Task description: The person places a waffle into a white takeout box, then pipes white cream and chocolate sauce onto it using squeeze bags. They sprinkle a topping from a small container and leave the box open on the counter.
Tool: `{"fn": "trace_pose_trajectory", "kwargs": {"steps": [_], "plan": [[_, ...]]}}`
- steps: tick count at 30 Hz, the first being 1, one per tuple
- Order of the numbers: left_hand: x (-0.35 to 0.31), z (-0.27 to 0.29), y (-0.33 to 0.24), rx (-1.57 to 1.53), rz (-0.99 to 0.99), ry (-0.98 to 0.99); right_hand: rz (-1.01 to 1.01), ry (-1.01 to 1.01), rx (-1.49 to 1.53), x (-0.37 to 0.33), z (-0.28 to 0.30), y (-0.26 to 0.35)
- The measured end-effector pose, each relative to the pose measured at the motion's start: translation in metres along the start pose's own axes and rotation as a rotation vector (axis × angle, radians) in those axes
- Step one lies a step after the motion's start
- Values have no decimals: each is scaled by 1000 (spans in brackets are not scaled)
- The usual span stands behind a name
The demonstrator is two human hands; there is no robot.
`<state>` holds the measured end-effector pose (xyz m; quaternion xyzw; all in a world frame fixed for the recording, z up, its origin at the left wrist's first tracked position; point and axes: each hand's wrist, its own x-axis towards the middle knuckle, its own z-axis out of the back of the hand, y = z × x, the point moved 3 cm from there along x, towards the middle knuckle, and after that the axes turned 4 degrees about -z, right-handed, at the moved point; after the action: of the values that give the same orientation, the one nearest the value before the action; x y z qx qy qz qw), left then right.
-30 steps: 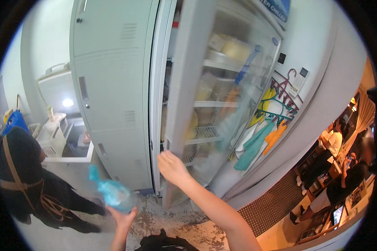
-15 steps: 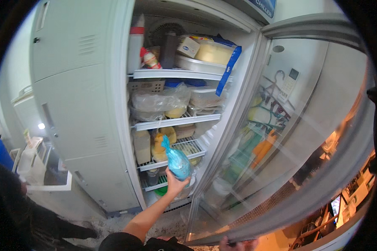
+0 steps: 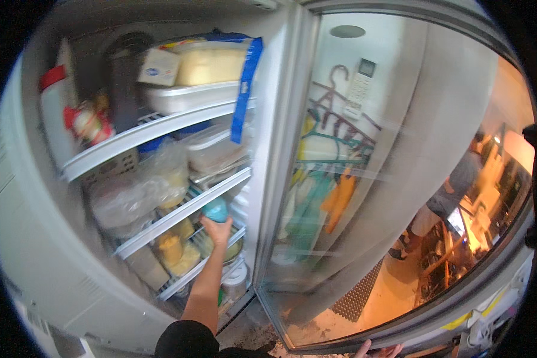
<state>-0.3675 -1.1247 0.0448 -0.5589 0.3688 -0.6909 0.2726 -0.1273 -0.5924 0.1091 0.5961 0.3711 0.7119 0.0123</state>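
My left hand reaches into the upright fridge with its fingers closed round a filled blue plastic bag. The bag is at the right side, below the second shelf and over the wire rack beneath; whether it touches the rack I cannot tell. Tubs of yellow food stand left of it on that rack. At the lower edge, my right hand shows only its fingers, curled at the frame of the open glass door.
On the top shelf are a metal tray, a red-capped bottle and a hanging blue strip. Bagged food and a lidded tub fill the second. Hangers show through the door; a person stands beyond.
My left hand has carried the blue bag from in front of the fridge to inside, under the second shelf. The view has come closer and swung right. My right hand stays at the door.
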Motion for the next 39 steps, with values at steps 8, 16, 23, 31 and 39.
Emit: {"fn": "trace_pose_trajectory", "kwargs": {"steps": [8,16,23,31,39], "plan": [[29,-23,32,53,22,99,-9,30,-169,-23,12,18],[-21,76,22,49,-342,-189,155,122,341,-22,1,68],[-175,209,-76,-6,-923,-41,106,338,540,-40,33,133],[-244,320,-169,123,-1108,-14,-112,1063,798,-101,97,136],[-240,370,-176,270,-1218,12,-1018,1556,82,-241,245,-15]]}}
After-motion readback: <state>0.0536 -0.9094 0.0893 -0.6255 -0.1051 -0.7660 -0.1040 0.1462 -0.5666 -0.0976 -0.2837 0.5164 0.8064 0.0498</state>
